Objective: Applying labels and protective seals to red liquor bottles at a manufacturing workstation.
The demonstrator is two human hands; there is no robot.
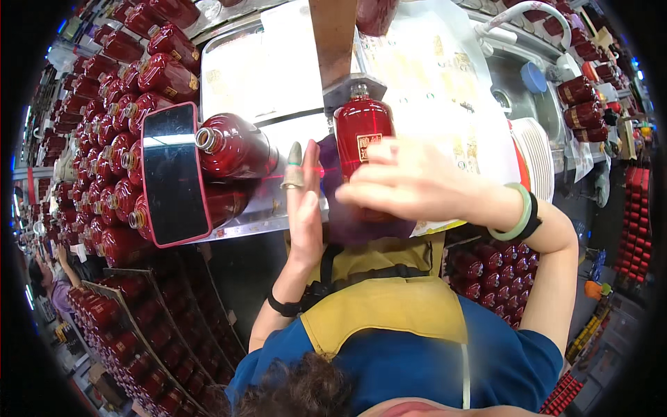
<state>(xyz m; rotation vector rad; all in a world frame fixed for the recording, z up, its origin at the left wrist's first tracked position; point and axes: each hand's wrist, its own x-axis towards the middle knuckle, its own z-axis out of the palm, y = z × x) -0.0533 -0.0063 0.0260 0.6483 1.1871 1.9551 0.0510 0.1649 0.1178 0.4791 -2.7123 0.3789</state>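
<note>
A worker in a blue shirt and yellow apron is bending over a red glass bottle, which is sitting directly ahead above purple cloth, its neck pointing away from the body. The right hand is reaching across the bottle's lower front, its fingers partly curling beside the gold label; whether they are gripping or merely touching the glass, one cannot tell. The left hand is standing on edge just left of the bottle, fingers stretching straight and close together, holding nothing, with green and beige covers capping the fingertips. A pale green bangle is circling the right wrist, and a dark band is wrapping the left. Farther left, a phone in a pinkish-red case is standing near the edge of the tabletop, just beside a second red bottle. Pale patterned sheets are covering the right side, near a metal sink. Rows of red bottles are crowding the far left, where another person is appearing.
</note>
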